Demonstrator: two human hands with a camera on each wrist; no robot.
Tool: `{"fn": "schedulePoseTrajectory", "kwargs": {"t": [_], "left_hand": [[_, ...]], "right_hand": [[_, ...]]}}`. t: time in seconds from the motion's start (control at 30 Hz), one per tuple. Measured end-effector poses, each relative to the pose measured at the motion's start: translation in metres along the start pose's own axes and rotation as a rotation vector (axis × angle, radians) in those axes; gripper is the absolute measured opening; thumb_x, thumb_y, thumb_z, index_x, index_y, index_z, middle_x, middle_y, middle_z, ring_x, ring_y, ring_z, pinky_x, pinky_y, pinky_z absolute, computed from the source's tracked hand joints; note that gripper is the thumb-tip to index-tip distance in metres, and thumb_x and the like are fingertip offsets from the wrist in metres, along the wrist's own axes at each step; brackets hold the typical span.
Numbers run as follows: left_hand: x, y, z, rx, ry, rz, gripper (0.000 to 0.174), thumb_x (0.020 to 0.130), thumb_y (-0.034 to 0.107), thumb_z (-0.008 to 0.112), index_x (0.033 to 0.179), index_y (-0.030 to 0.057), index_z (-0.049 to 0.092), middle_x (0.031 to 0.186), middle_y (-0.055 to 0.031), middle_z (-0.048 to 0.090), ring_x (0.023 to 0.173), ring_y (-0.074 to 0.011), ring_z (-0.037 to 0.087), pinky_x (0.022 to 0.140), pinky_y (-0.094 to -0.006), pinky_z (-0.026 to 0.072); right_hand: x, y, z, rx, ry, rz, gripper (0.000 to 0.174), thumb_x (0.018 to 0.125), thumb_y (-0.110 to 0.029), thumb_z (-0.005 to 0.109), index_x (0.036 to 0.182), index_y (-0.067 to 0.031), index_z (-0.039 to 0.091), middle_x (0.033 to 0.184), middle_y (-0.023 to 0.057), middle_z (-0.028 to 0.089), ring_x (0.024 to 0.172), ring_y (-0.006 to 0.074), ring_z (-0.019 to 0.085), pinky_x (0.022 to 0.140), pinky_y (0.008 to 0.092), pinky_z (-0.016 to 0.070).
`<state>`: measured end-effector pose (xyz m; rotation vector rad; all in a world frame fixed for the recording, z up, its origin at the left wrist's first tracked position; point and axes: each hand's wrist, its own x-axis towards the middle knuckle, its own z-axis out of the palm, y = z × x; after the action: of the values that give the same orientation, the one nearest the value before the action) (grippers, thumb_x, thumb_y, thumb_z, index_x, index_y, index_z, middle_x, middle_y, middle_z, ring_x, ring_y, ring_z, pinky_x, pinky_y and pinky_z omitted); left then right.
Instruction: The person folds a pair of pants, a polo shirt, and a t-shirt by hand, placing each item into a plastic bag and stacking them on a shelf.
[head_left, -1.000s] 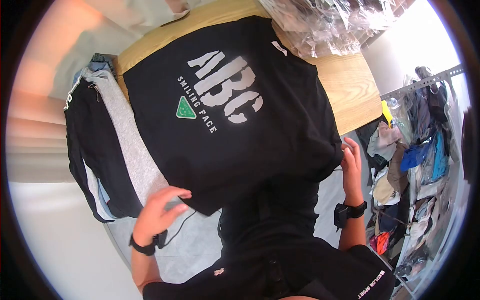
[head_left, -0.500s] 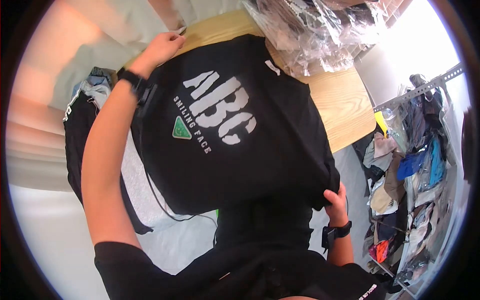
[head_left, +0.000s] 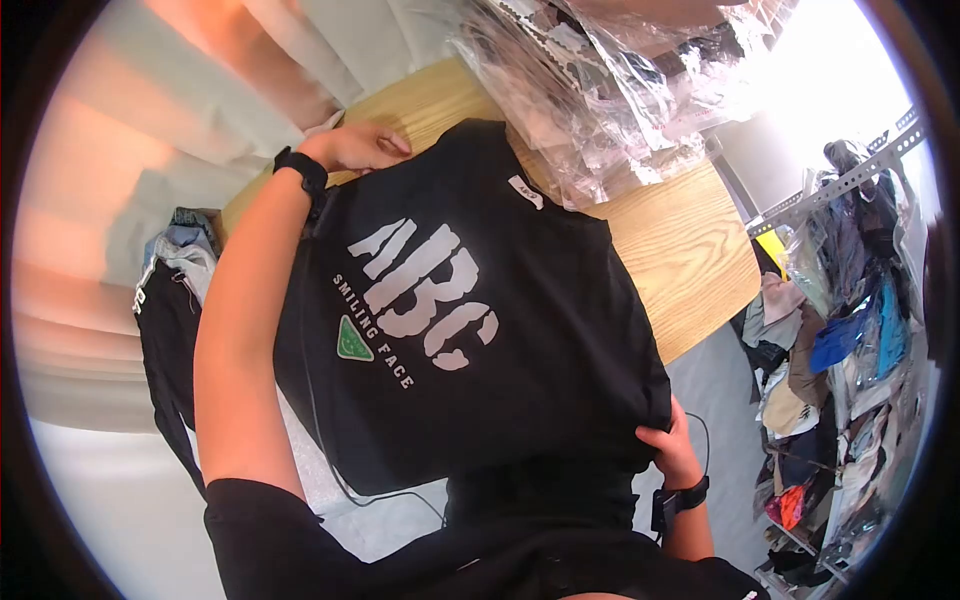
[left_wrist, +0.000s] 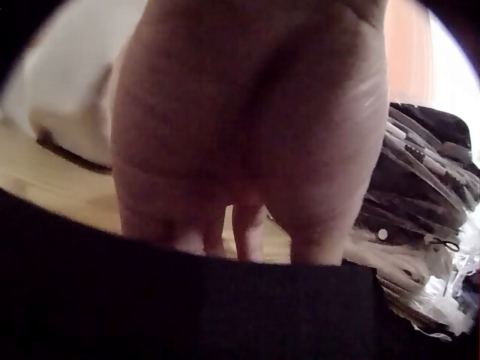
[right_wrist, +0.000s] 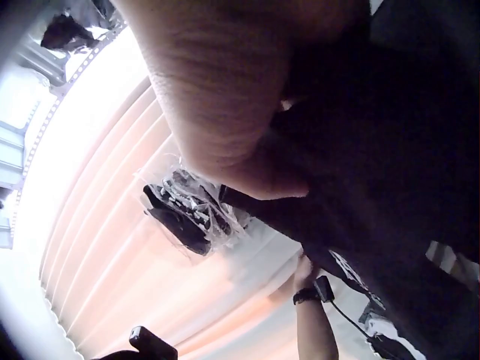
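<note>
A black T-shirt (head_left: 540,330) with "ABC SMILING FACE" lettering and a green triangular patch lies across the wooden table, its near part hanging toward the person's body. My left hand (head_left: 362,147) reaches over its far left edge with fingers curled there. Black cloth hides those fingertips in the left wrist view, where the palm (left_wrist: 247,127) fills the middle. At the near right corner my right hand (head_left: 673,445) grips the shirt, thumb on top. The right wrist view shows that thumb (right_wrist: 255,176) pressed against the dark cloth.
Plastic-wrapped garments (head_left: 620,100) are heaped on the back of the wooden table (head_left: 690,260). More black and grey clothes (head_left: 170,310) hang at the left, partly behind my arm. Shelving on the right holds many garments (head_left: 800,400). A cable (head_left: 330,450) trails from the left wrist.
My left hand has gone from the near left corner to the far edge, where the shirt's far left corner has drawn inward. My right hand has taken hold of the near right corner.
</note>
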<state>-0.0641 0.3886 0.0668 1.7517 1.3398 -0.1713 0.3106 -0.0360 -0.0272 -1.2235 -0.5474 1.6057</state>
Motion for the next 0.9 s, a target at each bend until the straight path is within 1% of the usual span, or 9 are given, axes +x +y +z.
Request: {"fn": "schedulePoseTrajectory", "kwargs": {"t": [0.23,0.33,0.47,0.53,0.67,0.73,0.77,0.83,0.9], "left_hand": [[0.013,0.005,0.012,0.182,-0.078,0.172,0.015,0.088,0.019,0.06,0.1,0.0094,0.059,0.088,0.0042,0.057,0.073,-0.0081,0.049,0.066,-0.0223,0.041],[0.006,0.015,-0.009,0.086,0.11,-0.005,0.014,0.091,0.024,0.058,0.095,0.0098,0.057,0.08,0.0046,0.052,0.072,-0.0085,0.046,0.064,-0.0239,0.0395],[0.017,0.01,-0.044,0.108,0.249,0.01,0.018,0.091,0.025,0.058,0.097,0.008,0.054,0.08,0.0003,0.052,0.074,-0.0122,0.047,0.065,-0.0272,0.0413],[0.031,0.002,-0.053,0.429,0.587,0.5,0.021,0.09,0.022,0.059,0.1,0.0057,0.05,0.079,-0.0055,0.055,0.073,-0.018,0.051,0.068,-0.0306,0.0439],[0.036,0.001,-0.049,0.48,0.79,0.544,0.032,0.086,0.019,0.062,0.105,-0.0024,0.049,0.092,-0.017,0.063,0.085,-0.0314,0.059,0.074,-0.0372,0.0463],[0.045,-0.022,-0.058,0.378,0.8,0.151,0.045,0.08,0.022,0.065,0.112,-0.0044,0.05,0.096,-0.0177,0.063,0.089,-0.0298,0.06,0.077,-0.0366,0.0461],[0.045,-0.031,-0.066,0.376,0.799,0.151,0.045,0.08,0.022,0.065,0.112,-0.0044,0.05,0.096,-0.0177,0.063,0.089,-0.0298,0.06,0.077,-0.0366,0.0461],[0.042,-0.042,-0.079,0.523,0.445,-0.301,0.033,0.077,0.022,0.066,0.098,-0.0025,0.059,0.088,-0.0135,0.063,0.079,-0.0235,0.059,0.072,-0.0345,0.0461],[0.04,-0.051,-0.078,0.351,0.486,-0.306,0.03,0.075,0.022,0.065,0.092,-0.0017,0.061,0.09,-0.014,0.064,0.079,-0.0246,0.059,0.072,-0.0355,0.0461]], "right_hand": [[0.007,0.002,-0.005,-0.035,0.0,0.013,0.066,0.065,0.004,0.068,0.127,0.0005,0.044,0.121,0.0055,0.053,0.112,0.016,0.049,0.099,0.0302,0.0356],[0.006,0.003,-0.006,-0.025,-0.005,0.036,0.067,0.065,0.004,0.068,0.128,0.0005,0.044,0.121,0.0056,0.053,0.112,0.0158,0.049,0.099,0.03,0.0352],[0.004,0.0,-0.005,-0.056,-0.014,0.045,0.068,0.066,0.003,0.068,0.129,0.0003,0.043,0.122,0.0056,0.052,0.113,0.0159,0.048,0.1,0.0298,0.0345],[0.002,-0.003,-0.002,-0.03,-0.021,0.063,0.069,0.066,0.0,0.068,0.13,0.0001,0.041,0.122,0.0053,0.052,0.113,0.0156,0.047,0.1,0.0297,0.034],[0.0,-0.004,0.0,-0.023,-0.037,0.036,0.071,0.067,-0.002,0.069,0.131,-0.0005,0.04,0.122,0.0052,0.052,0.114,0.0154,0.047,0.1,0.0299,0.0332],[-0.003,-0.004,0.001,-0.029,-0.034,0.033,0.071,0.067,-0.003,0.07,0.132,-0.001,0.04,0.123,0.0054,0.051,0.115,0.0153,0.046,0.101,0.0302,0.0325],[-0.004,-0.004,0.002,-0.03,-0.033,0.035,0.071,0.067,-0.003,0.07,0.132,-0.001,0.04,0.123,0.0054,0.051,0.115,0.0153,0.046,0.101,0.0302,0.0325],[-0.004,-0.003,0.002,0.002,-0.038,0.034,0.07,0.068,-0.004,0.07,0.131,-0.0007,0.041,0.125,0.0059,0.05,0.116,0.0154,0.045,0.101,0.0305,0.032],[-0.005,-0.001,-0.002,0.0,-0.051,0.046,0.069,0.068,-0.004,0.071,0.13,-0.0002,0.041,0.125,0.0059,0.051,0.115,0.0151,0.046,0.101,0.0303,0.033]]}}
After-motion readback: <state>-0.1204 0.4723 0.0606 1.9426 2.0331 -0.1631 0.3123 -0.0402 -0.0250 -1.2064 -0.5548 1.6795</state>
